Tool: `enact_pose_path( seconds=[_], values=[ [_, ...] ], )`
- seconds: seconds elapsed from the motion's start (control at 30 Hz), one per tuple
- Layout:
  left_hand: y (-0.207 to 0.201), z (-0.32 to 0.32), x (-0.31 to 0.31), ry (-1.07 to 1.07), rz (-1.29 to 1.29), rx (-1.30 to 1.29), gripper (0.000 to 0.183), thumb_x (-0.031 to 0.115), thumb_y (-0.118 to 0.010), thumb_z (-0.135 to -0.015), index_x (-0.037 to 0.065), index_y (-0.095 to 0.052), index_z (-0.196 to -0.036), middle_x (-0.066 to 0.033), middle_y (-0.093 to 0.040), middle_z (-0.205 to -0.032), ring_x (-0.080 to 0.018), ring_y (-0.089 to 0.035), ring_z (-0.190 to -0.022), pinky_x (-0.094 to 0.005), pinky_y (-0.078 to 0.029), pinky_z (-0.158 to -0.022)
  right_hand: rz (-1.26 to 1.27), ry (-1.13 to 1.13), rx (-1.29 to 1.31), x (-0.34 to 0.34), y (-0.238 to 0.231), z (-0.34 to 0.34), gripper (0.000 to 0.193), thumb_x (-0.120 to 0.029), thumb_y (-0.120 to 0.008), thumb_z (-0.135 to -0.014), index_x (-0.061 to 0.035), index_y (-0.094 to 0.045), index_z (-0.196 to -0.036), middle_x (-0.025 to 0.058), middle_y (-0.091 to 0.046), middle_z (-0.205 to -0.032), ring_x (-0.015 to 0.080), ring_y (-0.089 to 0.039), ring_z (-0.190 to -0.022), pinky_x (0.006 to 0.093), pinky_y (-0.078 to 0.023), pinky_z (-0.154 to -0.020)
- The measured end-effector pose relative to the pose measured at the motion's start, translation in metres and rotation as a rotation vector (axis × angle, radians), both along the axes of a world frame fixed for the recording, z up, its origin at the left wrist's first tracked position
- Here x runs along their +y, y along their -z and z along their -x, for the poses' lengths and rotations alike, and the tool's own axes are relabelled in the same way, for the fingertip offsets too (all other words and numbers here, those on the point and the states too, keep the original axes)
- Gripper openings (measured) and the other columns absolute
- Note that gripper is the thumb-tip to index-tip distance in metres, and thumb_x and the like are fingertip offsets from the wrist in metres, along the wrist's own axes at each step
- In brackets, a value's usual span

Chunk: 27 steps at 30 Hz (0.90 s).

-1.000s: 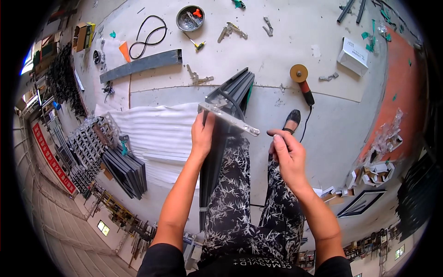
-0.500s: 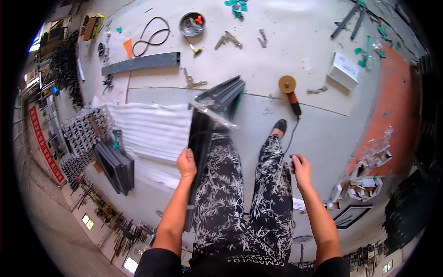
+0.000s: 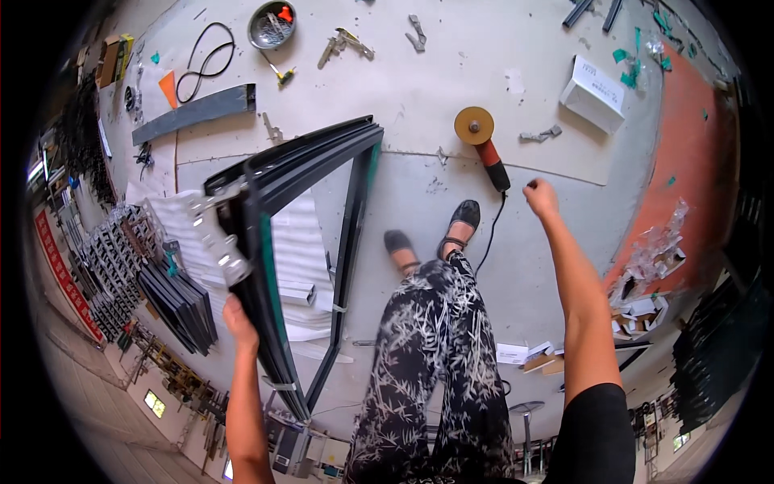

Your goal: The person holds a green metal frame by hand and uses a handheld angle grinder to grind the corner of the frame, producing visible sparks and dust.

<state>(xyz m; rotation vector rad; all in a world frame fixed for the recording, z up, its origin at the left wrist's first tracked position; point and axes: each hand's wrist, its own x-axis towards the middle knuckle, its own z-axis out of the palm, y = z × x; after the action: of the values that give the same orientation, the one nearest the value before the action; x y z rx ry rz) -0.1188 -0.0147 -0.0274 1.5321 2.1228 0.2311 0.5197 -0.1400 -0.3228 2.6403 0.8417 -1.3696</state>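
At the dark frame's [image 3: 314, 165] left side, our left hand [image 3: 240, 324] grasps it, presumably for balance; well right of it, our right hand [image 3: 542, 197] curls, contents unclear.

and here, left of centre, the left hand [image 3: 239, 323] grips a tilted dark frame [image 3: 318, 168], silvery bracket [image 3: 218, 242] along its left side! right of centre, the right hand [image 3: 542, 198] curls near the angle grinder [image 3: 490, 160]; upper left, a metal bowl [image 3: 254, 37]; upper right, a white box [image 3: 594, 90]!
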Motion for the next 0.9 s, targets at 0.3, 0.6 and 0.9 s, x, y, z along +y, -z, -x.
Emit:
enact_pose_path(
  seconds=[0.3,0.6,0.9],
  values=[
    [-0.047,-0.027,0.005,-0.385,0.095,-0.543,0.084,0.071,-0.035,-0.092,0.001,-0.042,-0.138,-0.0188,-0.058,-0.123,-0.033,-0.061,-0.106,-0.0444,-0.047,-0.097,0.002,-0.209,-0.054,0.083,0.094,0.062,0.055,-0.03,-0.08,-0.071,-0.0064,-0.056,-0.114,0.0175,-0.062,-0.114,0.0359,-0.059,-0.11,0.0459,-0.051,-0.091],
    [-0.051,-0.039,-0.006,-0.257,0.013,-0.439,0.071,0.062,-0.03,-0.099,0.004,-0.042,-0.138,-0.0155,-0.059,-0.12,-0.028,-0.058,-0.107,-0.0423,-0.045,-0.098,-0.189,-0.152,-0.096,0.048,0.087,0.082,0.039,-0.02,-0.076,-0.063,-0.0056,-0.062,-0.096,0.0209,-0.066,-0.091,0.0397,-0.064,-0.087,0.0497,-0.054,-0.078],
    [-0.024,-0.11,0.014,0.198,-0.014,0.031,0.053,0.044,-0.036,-0.102,-0.001,-0.048,-0.077,-0.0179,-0.039,-0.064,-0.0312,-0.037,-0.06,-0.0407,-0.036,-0.059,-0.007,0.14,0.448,-0.107,-0.147,0.113,0.042,-0.021,-0.076,-0.062,-0.0032,-0.06,-0.097,0.0118,-0.066,-0.084,0.0244,-0.064,-0.076,0.0383,-0.052,-0.07]
  ],
)
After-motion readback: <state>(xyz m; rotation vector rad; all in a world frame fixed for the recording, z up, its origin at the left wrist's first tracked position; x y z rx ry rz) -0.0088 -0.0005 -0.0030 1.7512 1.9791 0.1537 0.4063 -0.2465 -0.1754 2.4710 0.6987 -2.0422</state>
